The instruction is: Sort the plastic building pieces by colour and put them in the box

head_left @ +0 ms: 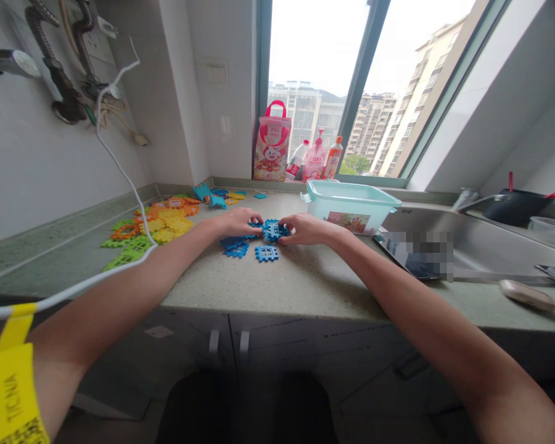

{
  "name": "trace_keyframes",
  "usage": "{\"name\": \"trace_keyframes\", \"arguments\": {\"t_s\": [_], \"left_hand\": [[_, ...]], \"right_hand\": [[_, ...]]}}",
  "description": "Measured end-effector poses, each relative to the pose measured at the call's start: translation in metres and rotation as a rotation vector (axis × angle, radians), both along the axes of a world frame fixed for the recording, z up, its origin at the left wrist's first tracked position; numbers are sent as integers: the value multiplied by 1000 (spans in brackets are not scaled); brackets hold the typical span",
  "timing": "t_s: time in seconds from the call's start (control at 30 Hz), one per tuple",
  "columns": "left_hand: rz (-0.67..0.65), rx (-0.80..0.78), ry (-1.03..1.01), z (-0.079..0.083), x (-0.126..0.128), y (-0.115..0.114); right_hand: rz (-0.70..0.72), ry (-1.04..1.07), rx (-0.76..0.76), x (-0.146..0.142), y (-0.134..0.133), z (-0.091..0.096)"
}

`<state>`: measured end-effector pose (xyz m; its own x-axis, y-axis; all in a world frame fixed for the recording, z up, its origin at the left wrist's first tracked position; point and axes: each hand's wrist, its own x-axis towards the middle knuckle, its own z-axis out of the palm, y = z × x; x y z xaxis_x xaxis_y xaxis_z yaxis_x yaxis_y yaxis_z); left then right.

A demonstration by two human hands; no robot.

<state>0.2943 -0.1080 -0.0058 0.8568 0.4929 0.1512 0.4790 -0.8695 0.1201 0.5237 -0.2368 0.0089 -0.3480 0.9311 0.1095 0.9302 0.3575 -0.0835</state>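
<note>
Both my hands meet over a blue interlocking plastic tile piece (272,230) on the speckled countertop (305,283). My left hand (240,221) grips its left side with curled fingers, and my right hand (305,229) pinches its right side. More blue tiles (235,246) lie just under my left hand, and a single blue window-shaped tile (266,253) lies in front of them. The exact shape of the held piece is partly hidden by my fingers.
Yellow, orange and green tiles (157,229) are spread at the left, with further blue ones (210,196) behind. A pale green lidded box (351,205) stands to the right, then a tablet (411,256) and a sink (485,246). A bag and bottles (300,154) line the windowsill. A white cable (120,166) hangs from the wall.
</note>
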Motion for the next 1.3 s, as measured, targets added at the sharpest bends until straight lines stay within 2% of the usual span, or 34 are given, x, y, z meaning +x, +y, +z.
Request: {"name": "trace_keyframes", "arguments": {"t_s": [1.3], "left_hand": [[6,-5,-14,-3,0,4]], "right_hand": [[-17,-1,-22,0,0,0]]}}
